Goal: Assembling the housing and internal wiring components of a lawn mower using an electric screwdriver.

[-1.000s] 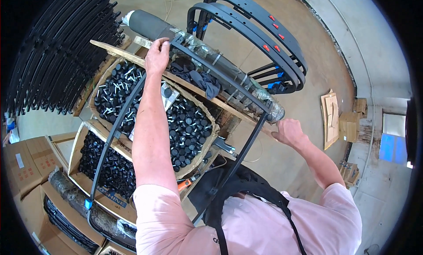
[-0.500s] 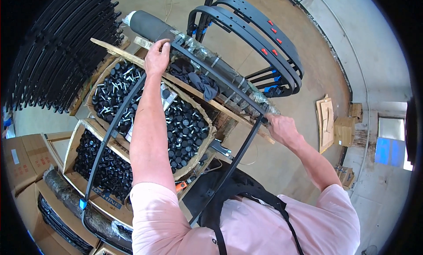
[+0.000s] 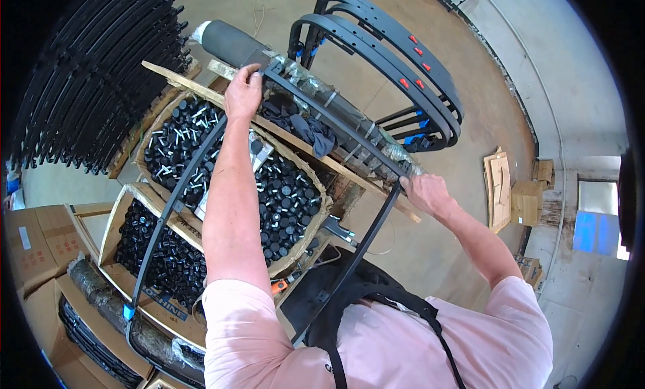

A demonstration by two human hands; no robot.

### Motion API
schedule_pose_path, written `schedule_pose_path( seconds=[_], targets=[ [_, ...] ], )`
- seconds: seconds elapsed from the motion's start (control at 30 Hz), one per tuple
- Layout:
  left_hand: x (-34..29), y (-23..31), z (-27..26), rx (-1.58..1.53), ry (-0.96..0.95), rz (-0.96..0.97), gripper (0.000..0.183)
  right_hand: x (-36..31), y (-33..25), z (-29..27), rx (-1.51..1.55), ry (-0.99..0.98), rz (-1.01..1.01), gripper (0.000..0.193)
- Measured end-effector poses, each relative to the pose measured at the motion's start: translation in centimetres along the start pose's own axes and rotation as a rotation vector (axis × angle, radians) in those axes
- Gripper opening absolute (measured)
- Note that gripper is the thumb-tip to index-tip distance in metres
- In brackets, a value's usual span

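A dark metal tube frame point(image 3: 336, 118) lies tilted across in front of me, its left side tube curving down over the parts boxes and its right one running down toward my body. My left hand point(image 3: 243, 97) is closed on the frame by its far left corner. At the far right corner, my right hand point(image 3: 426, 193) has its fingers curled round the tube end; whether a small part is inside them is hidden. A blue clip point(image 3: 128, 312) sits on the left tube. Under the far bar lies a padded, plastic-wrapped roller point(image 3: 232, 43).
Open boxes hold black-headed bolts point(image 3: 282, 204) and small black caps point(image 3: 158, 254). A dark cloth point(image 3: 312, 134) lies beside a wooden slat point(image 3: 363, 181). A power tool point(image 3: 339, 229) is near the box edge. Curved frames point(image 3: 396, 60) stand beyond; black racks point(image 3: 94, 73) are stacked left.
Both hands stay at the same two corners. My right hand has turned slightly, its fingers closer round the corner. The whole view has shifted a little.
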State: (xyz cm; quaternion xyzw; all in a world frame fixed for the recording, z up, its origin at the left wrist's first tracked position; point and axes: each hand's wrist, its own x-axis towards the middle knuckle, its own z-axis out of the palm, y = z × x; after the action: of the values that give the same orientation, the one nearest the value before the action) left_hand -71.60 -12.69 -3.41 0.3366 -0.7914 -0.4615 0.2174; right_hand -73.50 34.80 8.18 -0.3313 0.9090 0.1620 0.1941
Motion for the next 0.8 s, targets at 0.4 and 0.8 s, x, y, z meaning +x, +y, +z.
schedule_pose_path(
  seconds=[0.4, 0.8],
  targets=[
    [0.0, -0.3, -2.6, 0.062, -0.034, 0.014, 0.052, 0.6, -0.4, 2.8, -0.009, 0.213, 0.093, 0.051],
    [2.3, -5.3, -10.3, 0.567, 0.604, -0.112, 0.053, 1.4, -0.7, 4.2, 0.062, 0.298, 0.116, 0.059]
  ],
)
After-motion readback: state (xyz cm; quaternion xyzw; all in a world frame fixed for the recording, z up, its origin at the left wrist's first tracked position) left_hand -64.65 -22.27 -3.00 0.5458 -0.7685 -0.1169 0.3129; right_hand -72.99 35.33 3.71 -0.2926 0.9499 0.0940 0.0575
